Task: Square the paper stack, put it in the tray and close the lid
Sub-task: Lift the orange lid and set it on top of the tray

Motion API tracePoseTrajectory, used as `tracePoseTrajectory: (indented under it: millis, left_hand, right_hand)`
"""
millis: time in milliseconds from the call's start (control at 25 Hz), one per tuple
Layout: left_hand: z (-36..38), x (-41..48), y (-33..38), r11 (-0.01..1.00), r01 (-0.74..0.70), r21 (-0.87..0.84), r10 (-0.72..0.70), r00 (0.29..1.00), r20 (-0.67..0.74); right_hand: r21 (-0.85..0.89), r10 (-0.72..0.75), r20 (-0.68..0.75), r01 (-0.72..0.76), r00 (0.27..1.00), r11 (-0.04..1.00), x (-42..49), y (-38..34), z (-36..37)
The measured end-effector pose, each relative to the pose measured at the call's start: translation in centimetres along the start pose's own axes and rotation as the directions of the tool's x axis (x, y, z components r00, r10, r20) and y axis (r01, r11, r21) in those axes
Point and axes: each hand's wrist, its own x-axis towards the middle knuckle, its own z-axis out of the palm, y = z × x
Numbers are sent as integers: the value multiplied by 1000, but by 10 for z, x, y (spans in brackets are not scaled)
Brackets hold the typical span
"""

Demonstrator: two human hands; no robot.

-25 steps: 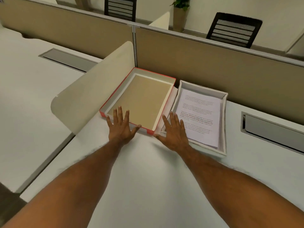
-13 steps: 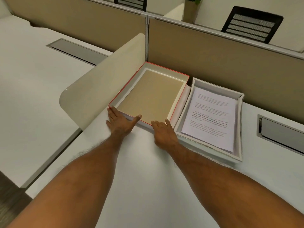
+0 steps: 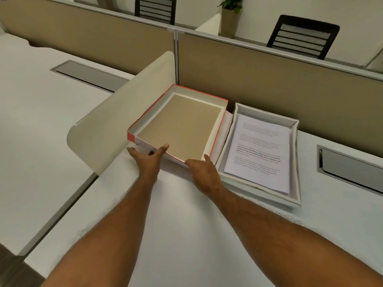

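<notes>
The red-edged lid (image 3: 180, 125) lies inside-up, showing a tan bottom and white walls, with its near edge lifted off the desk. My left hand (image 3: 150, 160) grips the lid's near left corner, thumb inside the wall. My right hand (image 3: 204, 170) holds the near right corner from below. To the right stands the white tray (image 3: 295, 162), and the printed paper stack (image 3: 259, 152) lies flat inside it. Lid and tray touch along their long sides.
A cream curved divider (image 3: 122, 112) rises just left of the lid. Tan partition panels (image 3: 269, 83) close off the back of the white desk (image 3: 186, 235). Grey cable hatches (image 3: 350, 168) sit in the desk at right and far left. Black chairs stand beyond the partition.
Both hands went from lying flat near the lid's front edge to gripping its near corners. The lid's near edge has risen off the desk. The camera moved closer.
</notes>
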Motion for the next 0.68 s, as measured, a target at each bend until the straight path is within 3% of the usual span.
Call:
tracePoseTrajectory:
  millis: [80, 160, 320, 400, 520, 680]
  left_hand:
    - [11, -13, 1, 974, 119, -191, -93, 986, 137]
    - [20, -22, 2, 969, 121, -216, -67, 969, 239]
    - [29, -29, 19, 983, 20, -184, 22, 975, 220]
    - [31, -32, 26, 989, -34, -145, 67, 971, 228]
    - [42, -44, 30, 982, -186, 18, 175, 949, 264]
    - [49, -58, 38, 862, -418, 287, 318, 887, 336]
  right_hand:
    - [67, -1, -58, 5, 998, 998, -1, -5, -4]
    - [144, 21, -34, -16, 999, 989, 2, -8, -12]
    - [184, -16, 136, -9, 991, 983, 6, 1, -39]
    - [329, 87, 120, -122, 989, 936, 14, 7, -62]
    - [689, 323, 64, -276, 944, 670, 38, 20, -113]
    - [927, 443, 123, -262, 888, 268, 72, 36, -182]
